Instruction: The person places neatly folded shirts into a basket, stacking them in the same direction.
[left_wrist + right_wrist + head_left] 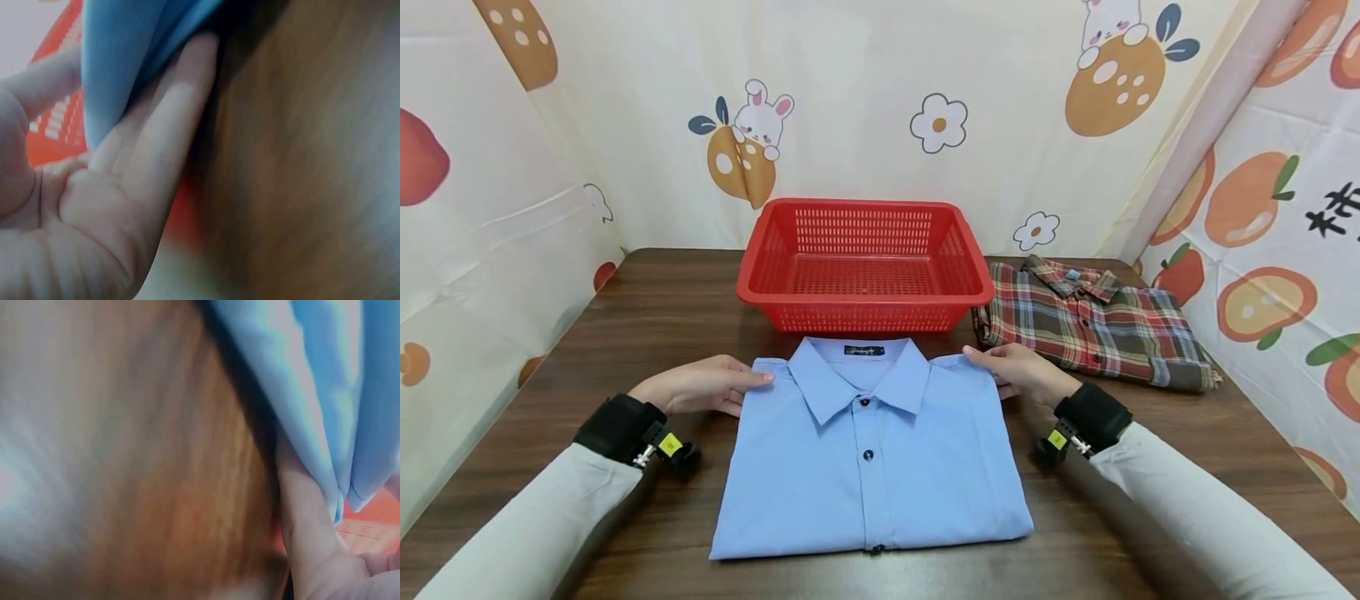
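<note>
Head view: one folded blue shirt [917, 471] spanned the gap between two hands, over the table [647, 325].

Left hand [703, 387] and right hand [1024, 372] each nearly closed, pinching one shoulder edge, thumb above, fingers under the cloth. Could not tell whether the shirt's near edge rested on the table. Judged light, soft and limp, not fragile, collar [901, 377] probably the stiffest part; folded layers might slip apart, so best hold seemed to be both sides, fingers well under every layer. Counts: one blue shirt; two dark buttons plain on its front; one red basket [865, 299], beyond and between the hands, nothing seen inside; one folded plaid shirt [1093, 333], just beyond the right hand; two black wrist straps [1093, 417], one per wrist.
</note>
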### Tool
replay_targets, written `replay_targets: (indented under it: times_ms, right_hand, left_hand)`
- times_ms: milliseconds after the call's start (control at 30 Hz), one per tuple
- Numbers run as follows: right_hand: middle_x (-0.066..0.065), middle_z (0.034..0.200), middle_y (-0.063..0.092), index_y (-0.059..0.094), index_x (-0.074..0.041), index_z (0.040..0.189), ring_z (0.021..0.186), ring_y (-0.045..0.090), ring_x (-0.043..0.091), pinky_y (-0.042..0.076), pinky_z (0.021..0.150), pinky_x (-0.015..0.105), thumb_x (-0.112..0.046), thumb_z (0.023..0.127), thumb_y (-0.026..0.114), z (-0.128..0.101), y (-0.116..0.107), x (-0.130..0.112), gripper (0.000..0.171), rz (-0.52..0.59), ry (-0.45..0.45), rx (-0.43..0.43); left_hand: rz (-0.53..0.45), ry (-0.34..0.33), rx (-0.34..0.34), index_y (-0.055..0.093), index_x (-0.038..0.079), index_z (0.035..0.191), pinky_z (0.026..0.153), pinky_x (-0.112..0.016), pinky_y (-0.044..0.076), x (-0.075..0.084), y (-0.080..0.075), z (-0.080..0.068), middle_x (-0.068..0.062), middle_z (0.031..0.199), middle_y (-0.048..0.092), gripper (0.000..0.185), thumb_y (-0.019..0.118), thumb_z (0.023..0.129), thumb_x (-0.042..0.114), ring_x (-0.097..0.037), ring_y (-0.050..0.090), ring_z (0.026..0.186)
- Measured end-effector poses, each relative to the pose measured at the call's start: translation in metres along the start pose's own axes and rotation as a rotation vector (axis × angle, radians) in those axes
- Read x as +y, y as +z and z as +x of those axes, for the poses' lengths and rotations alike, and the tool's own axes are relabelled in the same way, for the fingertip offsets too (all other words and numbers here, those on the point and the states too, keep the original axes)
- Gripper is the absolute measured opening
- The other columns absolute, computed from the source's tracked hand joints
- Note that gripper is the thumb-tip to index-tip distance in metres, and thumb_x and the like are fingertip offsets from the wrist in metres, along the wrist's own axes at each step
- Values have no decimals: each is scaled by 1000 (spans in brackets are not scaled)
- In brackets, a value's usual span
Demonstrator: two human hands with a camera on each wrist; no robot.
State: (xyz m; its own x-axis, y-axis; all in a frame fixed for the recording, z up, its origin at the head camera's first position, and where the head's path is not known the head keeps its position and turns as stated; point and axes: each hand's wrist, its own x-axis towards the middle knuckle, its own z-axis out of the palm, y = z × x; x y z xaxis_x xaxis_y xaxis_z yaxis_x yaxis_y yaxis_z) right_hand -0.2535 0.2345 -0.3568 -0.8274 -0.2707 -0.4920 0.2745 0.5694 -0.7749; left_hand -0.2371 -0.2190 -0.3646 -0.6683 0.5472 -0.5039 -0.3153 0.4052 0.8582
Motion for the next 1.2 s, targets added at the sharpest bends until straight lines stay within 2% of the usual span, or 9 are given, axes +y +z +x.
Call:
replay_targets:
  times_ms: [167,300,400,500,667,833,1067,1200]
  right_hand:
    - [-6,93,73,51,2,131,90,69,8,56,89,32,-55,97,44,-7,-3,5,67,161,15,-117]
    - [-7,92,72,45,3,132,89,68,6,55,85,28,-55,98,41,-10,-4,7,67,241,30,-158]
    - [-7,89,72,46,0,128,86,67,6,55,82,26,-56,97,40,-11,-2,9,64,283,56,-171]
    - [-7,88,72,51,-4,122,85,67,6,55,81,26,-56,98,38,-12,0,12,59,292,67,-198]
    - [-5,93,72,54,-9,115,87,67,9,56,79,27,-58,98,33,-18,4,18,56,305,70,-267]
    - [-2,97,71,53,-10,117,89,69,11,57,78,28,-59,98,29,-27,7,23,58,334,57,-327]
    - [0,100,71,45,-7,125,91,70,12,58,80,29,-58,99,27,-36,8,27,60,358,28,-395]
    - [2,100,71,46,-7,124,90,70,13,58,79,29,-58,100,26,-39,10,30,60,363,24,-412]
  left_hand:
    - [-84,12,-7,52,-6,125,87,-32,58,-3,10,-8,1,98,73,45,52,99,31,-12,71,90]
    - [-143,19,-10,46,-8,130,86,-30,58,-5,14,-12,1,98,73,48,50,100,30,-10,70,91]
    - [-170,20,-10,43,-8,132,86,-29,58,-7,15,-15,1,99,72,50,50,100,30,-9,70,92]
    - [-191,29,-14,42,-7,132,87,-29,57,-10,17,-17,2,100,71,50,50,100,30,-9,69,93]
    - [-244,59,-39,47,-2,126,87,-29,57,-15,17,-18,2,102,70,38,47,102,27,-9,68,95]
    - [-281,69,-72,50,3,122,89,-30,57,-19,19,-19,1,104,70,30,44,103,25,-10,68,96]
    - [-287,65,-115,42,-2,130,90,-34,57,-21,26,-24,-1,107,69,38,42,103,26,-13,68,99]
    - [-283,67,-123,40,-2,128,89,-34,57,-21,31,-27,-1,107,68,37,42,103,26,-14,68,99]
